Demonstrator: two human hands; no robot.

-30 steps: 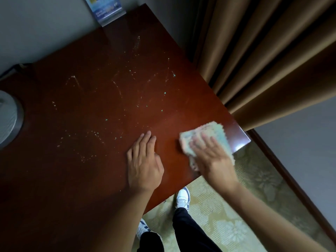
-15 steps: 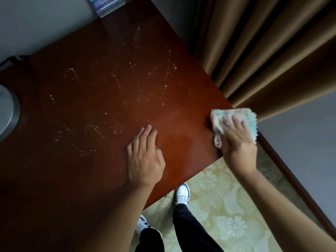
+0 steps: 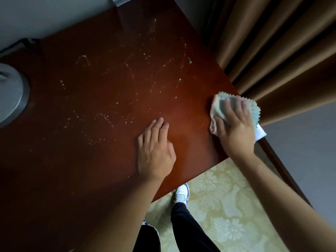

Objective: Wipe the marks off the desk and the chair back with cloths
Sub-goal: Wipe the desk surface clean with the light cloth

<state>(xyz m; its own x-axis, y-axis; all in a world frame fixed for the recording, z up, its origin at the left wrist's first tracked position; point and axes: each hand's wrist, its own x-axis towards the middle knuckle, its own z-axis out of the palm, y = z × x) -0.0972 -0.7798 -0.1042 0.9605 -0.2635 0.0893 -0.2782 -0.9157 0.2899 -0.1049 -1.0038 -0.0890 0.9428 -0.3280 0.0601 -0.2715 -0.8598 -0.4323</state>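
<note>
The cloth [image 3: 253, 113] lies pressed under my right hand [image 3: 234, 128], fingers flat and spread, peeking out at one o'clock; my left hand [image 3: 154, 151] rests flat on the desk [image 3: 91, 91].

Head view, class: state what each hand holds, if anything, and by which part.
Left hand holds nothing; it lies flat on the desk. Right hand presses the cloth down, fingers spread across its top.

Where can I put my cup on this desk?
Best is the dark bare desk at the near edge, left of the left hand. A smaller clean patch lies between the left hand and the cloth. The right hand and cloth fill the right corner; marks cover the middle.
</note>
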